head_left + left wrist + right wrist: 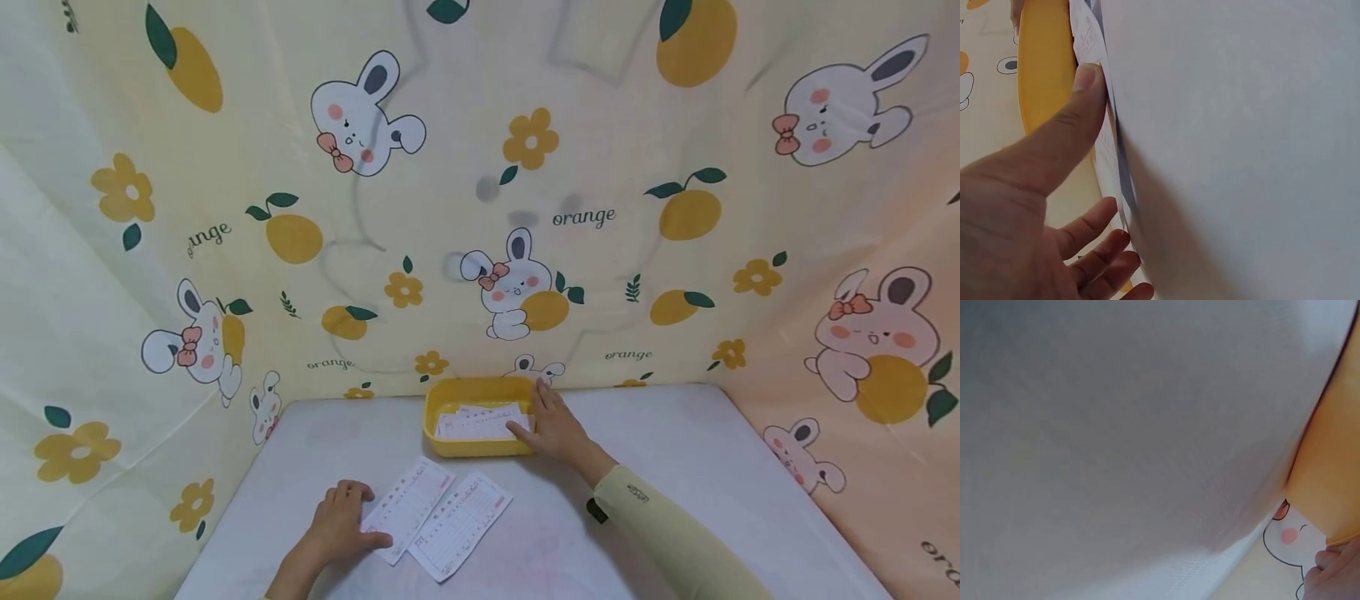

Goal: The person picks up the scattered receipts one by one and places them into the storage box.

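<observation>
A yellow plastic basket (480,448) stands at the back of the white table, with several printed paper slips (480,423) lying in it. My right hand (561,429) grips its right end, thumb over the inside and fingers along the outer side; the right wrist view shows part of this hand (1338,575) at the rim. In front of the basket, two printed slips lie side by side, a left slip (411,504) and a right slip (461,525), slightly overlapping. My left hand (339,525) is at the left slip's edge, thumb touching its lower corner, fingers loosely spread.
A white cloth covers the table (645,500). Behind and on both sides hangs a cream curtain (450,192) printed with rabbits, oranges and flowers, close behind the basket. A dark band (597,510) shows at the right wrist.
</observation>
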### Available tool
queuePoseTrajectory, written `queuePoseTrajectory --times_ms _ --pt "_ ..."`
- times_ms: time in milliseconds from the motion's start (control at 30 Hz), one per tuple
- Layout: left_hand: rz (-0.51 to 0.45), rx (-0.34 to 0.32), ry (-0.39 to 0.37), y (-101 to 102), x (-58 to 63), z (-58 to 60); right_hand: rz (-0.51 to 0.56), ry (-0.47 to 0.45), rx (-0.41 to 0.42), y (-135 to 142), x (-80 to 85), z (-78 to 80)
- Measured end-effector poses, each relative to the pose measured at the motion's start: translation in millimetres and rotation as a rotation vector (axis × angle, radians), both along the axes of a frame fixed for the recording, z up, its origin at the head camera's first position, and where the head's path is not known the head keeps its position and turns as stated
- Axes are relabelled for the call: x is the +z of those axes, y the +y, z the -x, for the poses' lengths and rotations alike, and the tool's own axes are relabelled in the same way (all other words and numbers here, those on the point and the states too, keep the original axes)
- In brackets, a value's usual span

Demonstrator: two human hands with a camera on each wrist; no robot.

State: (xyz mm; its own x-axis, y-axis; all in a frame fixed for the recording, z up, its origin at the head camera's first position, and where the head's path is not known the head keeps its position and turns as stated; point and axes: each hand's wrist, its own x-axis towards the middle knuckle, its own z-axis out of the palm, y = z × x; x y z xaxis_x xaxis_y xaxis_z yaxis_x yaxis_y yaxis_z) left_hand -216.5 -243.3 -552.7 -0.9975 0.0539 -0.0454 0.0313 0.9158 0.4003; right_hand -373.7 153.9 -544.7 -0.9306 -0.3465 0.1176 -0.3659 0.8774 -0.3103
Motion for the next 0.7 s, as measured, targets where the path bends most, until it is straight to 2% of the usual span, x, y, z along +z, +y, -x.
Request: queuePoseTrajectory --times_ms 167,433,700 --pt "0.015 0.007 -0.002 -1.5 2.6 2.8 0.005 0.002 0.002 -0.4 -0.8 0.4" --pt "-0.019 0.001 -0.017 -7.1 3.2 8.9 0.006 -0.003 0.000 -0.4 -1.2 1.0" --pt "-0.048 -0.007 -0.017 -5.0 6.4 6.8 0.001 -0.003 0.004 -0.4 1.7 -0.1"
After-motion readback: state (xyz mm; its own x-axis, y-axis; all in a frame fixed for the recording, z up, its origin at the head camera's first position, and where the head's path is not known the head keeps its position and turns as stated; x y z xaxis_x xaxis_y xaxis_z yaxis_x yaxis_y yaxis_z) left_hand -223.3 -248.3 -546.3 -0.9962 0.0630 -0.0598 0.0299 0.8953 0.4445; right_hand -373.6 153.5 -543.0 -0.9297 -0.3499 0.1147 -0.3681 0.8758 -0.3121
